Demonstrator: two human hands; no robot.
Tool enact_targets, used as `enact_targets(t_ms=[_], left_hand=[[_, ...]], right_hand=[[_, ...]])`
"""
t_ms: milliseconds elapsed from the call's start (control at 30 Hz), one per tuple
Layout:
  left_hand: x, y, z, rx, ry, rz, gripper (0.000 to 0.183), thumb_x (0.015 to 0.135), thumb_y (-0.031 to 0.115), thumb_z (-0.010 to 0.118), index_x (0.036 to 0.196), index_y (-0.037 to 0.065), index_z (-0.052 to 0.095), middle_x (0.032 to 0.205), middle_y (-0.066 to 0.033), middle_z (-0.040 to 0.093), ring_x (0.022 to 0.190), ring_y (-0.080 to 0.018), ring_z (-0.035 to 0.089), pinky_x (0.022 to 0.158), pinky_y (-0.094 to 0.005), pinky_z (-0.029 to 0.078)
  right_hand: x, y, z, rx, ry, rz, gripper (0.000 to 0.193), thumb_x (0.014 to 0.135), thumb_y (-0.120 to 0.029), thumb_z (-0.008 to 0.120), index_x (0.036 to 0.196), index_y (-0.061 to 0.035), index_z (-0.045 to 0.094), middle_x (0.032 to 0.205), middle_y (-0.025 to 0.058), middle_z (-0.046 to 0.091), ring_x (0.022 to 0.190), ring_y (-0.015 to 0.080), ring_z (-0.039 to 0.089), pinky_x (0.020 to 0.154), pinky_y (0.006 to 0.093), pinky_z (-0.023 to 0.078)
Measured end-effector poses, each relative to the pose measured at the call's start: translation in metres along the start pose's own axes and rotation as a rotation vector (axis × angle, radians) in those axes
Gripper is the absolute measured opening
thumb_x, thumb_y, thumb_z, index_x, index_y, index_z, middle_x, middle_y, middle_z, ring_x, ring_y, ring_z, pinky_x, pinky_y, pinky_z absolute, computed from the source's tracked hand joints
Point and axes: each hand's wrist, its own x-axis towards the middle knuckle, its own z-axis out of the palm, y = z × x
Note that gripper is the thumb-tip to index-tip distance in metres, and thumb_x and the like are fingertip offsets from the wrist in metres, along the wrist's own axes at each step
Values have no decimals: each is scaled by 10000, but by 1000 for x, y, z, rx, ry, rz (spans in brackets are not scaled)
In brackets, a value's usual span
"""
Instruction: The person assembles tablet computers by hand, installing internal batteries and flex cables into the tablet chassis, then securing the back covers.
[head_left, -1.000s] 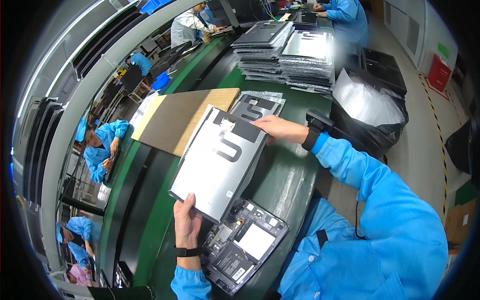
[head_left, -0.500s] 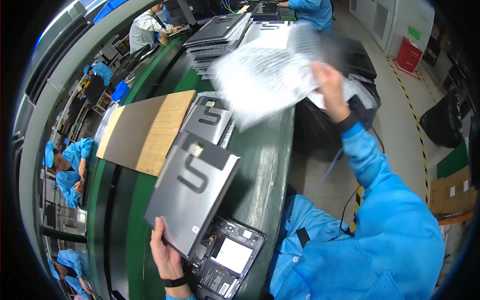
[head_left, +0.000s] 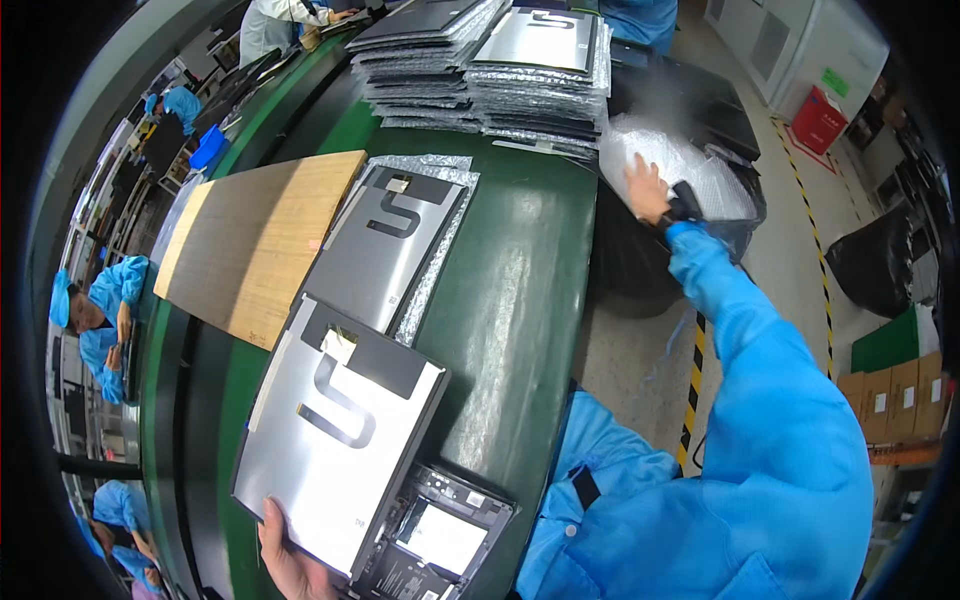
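Observation:
My left hand grips the lower edge of a silver display panel, which has a dark strip and a curved ribbon cable on its back. The panel tilts above an opened laptop base with its inner parts exposed, covering some of it. Beyond it, a second display panel lies on bubble wrap on the green bench. Out to the right, my right hand is open, fingers spread, against crumpled bubble wrap in a black bag.
Two tall stacks of panels layered with bubble wrap, a left stack and a right stack, stand at the far end of the green bench. A wooden board lies left. Co-workers in blue sit across the line. A red box stands on the floor.
My right hand has carried the bubble wrap sheet from above the bench down to the black bag and opened. The panel in my left hand has shifted left and lies flatter.

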Motion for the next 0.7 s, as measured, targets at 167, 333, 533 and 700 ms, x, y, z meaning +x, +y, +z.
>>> enact_targets(t_ms=[167, 333, 533, 700], left_hand=[[-12, 1, 3, 131, 61, 37, 417, 997, 118, 664, 1365, -35, 543, 1332, -169, 626, 1227, -290, 610, 1095, -432, 489], [-12, -5, -7, 108, -43, 121, 420, 992, 150, 682, 1342, -44, 555, 1274, -149, 661, 1137, -249, 665, 1014, -400, 553], [-64, -1, -36, -15, 65, 82, 398, 996, 125, 661, 1345, -35, 555, 1278, -156, 664, 1164, -257, 661, 1019, -415, 556], [-111, -30, -40, 18, 143, 36, 450, 935, 158, 750, 1300, -49, 586, 1183, -133, 692, 1086, -238, 672, 976, -384, 528]], right_hand=[[38, -12, 74, -103, -7, -29, 625, 900, -379, 643, 1485, -198, 517, 1575, 272, 370, 1388, 514, 408, 1101, 634, 395], [89, 31, 59, 38, 134, 122, 545, 862, -392, 716, 1359, -177, 656, 1518, 297, 427, 1226, 547, 554, 1037, 597, 466], [-24, -29, -102, 889, 719, -111, 335, 937, -102, 586, 1248, -19, 678, 1255, 204, 676, 1235, 341, 605, 1100, 407, 430], [-290, -144, -249, 1837, -979, -470, 725, 1066, -485, 503, 1554, 22, 329, 1342, 216, 622, 912, 331, 753, 647, 337, 613]])
